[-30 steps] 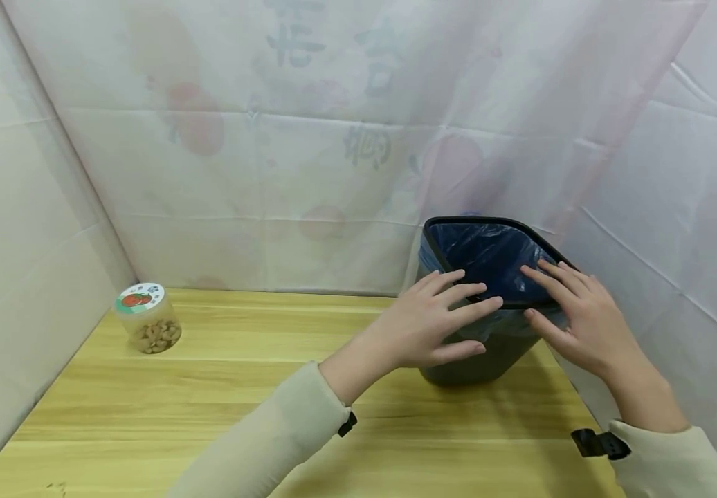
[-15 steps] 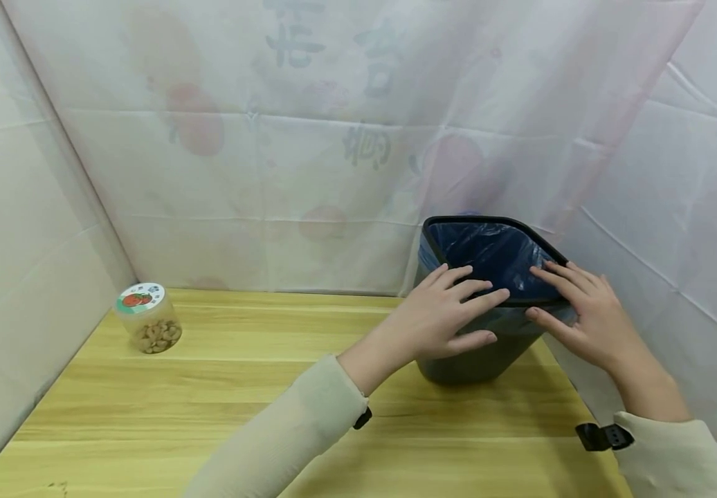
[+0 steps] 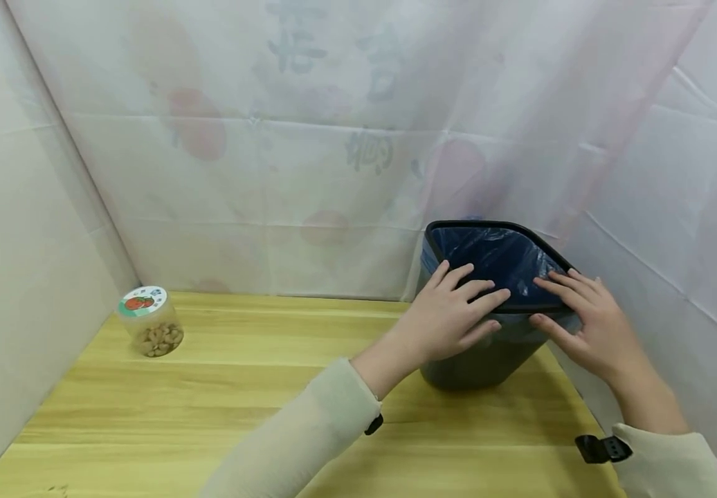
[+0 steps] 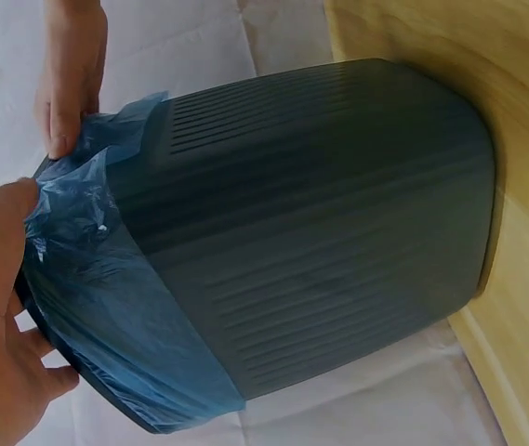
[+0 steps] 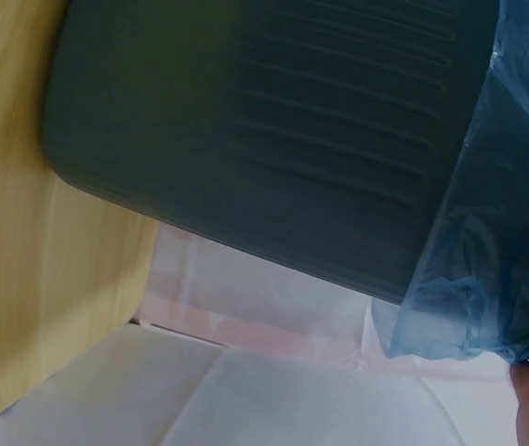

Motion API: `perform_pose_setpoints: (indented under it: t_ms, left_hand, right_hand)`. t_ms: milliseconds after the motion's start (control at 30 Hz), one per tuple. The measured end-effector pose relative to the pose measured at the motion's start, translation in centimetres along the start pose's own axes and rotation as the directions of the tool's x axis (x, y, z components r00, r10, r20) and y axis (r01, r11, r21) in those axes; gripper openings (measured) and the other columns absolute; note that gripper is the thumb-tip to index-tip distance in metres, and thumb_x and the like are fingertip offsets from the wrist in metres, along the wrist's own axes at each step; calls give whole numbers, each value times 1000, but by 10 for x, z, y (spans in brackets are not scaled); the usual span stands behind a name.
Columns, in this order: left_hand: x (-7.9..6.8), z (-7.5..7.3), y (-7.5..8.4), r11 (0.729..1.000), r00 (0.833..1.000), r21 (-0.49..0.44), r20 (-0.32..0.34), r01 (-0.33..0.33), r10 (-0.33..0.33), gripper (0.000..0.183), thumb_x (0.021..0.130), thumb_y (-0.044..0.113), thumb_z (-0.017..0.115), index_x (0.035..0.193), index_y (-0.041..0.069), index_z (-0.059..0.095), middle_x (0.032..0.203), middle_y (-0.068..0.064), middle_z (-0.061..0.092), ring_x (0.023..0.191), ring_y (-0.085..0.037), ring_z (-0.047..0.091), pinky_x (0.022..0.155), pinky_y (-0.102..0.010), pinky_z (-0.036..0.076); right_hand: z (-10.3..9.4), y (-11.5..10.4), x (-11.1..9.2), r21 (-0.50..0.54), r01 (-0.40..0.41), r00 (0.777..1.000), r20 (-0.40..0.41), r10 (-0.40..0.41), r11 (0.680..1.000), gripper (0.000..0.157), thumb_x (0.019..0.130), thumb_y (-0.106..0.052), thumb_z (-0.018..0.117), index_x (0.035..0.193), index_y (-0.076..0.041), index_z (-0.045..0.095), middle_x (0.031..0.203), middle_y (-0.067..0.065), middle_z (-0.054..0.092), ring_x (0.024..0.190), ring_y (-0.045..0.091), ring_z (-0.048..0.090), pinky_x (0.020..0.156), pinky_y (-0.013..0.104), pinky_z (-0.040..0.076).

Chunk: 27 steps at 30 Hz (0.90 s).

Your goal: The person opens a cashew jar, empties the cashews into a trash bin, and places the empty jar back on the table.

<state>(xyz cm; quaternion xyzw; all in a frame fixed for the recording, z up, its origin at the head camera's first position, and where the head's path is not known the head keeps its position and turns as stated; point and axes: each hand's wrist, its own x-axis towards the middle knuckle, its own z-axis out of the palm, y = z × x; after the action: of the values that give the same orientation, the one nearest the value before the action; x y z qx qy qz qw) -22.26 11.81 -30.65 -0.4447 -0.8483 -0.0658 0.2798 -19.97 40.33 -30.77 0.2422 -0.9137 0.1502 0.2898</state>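
Note:
A dark grey trash can [image 3: 477, 370], lined with a translucent blue bag [image 3: 495, 259], stands upright at the table's right. Its black rim [image 3: 520, 225] faces up. My left hand [image 3: 439, 318] lies at the rim's left front, fingers spread and mostly straight toward the opening. At the right front corner is my right hand [image 3: 595, 325], its fingers extended over the rim and its thumb on the outer side. In the left wrist view, the bag's folded-over edge [image 4: 143, 316] hangs outside the can, with both thumbs beside it. The right wrist view shows the ribbed wall [image 5: 338, 121].
A clear jar [image 3: 159, 337] of nuts with a white and green lid stands at the table's left back corner. Pale printed cloth [image 3: 271, 180] walls in the wooden table [image 3: 240, 380] at the back and both sides.
My left hand has shifted right along the rim, its thumb coming up closer to the rim. The right hand has moved slightly right. The trash can and jar stay put.

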Motion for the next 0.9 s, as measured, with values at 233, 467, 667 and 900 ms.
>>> perform_pose_setpoints:
  t_ms: [233, 467, 667, 900]
  left_hand:
    - [-1, 5, 1, 1000, 997, 9, -79, -12, 13, 39, 106, 41, 45, 143, 32, 55, 146, 5, 55, 143, -26, 41, 119, -48, 29]
    - [-3, 5, 0, 1000, 998, -1, -58, -15, 15, 42, 106, 41, 45, 147, 34, 50, 152, 3, 49, 144, -25, 39, 119, -47, 29]
    - [-3, 7, -2, 1000, 998, -3, -66, -20, 20, 43, 106, 41, 45, 148, 35, 48, 153, 2, 47, 145, -25, 37, 119, -46, 30]
    - [-7, 8, -4, 1000, 997, -11, -75, -25, 24, 43, 106, 41, 46, 148, 34, 49, 152, 2, 47, 145, -26, 38, 118, -47, 31]
  right_hand:
    - [1, -1, -6, -32, -26, 999, -22, 26, 999, 57, 83, -34, 80, 135, -16, 64, 140, 21, 56, 140, 44, 39, 122, 55, 16]
    - [2, -5, -8, -44, -55, 998, -36, 54, 997, 58, 82, -36, 81, 134, -17, 64, 143, 18, 55, 140, 42, 39, 120, 57, 19]
    - [2, -7, -9, -65, -69, 996, -56, 65, 996, 58, 81, -39, 81, 134, -19, 65, 143, 17, 56, 140, 41, 40, 119, 58, 23]
    - [5, -11, -9, -85, -81, 995, -62, 76, 993, 59, 81, -42, 80, 134, -21, 65, 143, 16, 56, 140, 39, 41, 115, 61, 27]
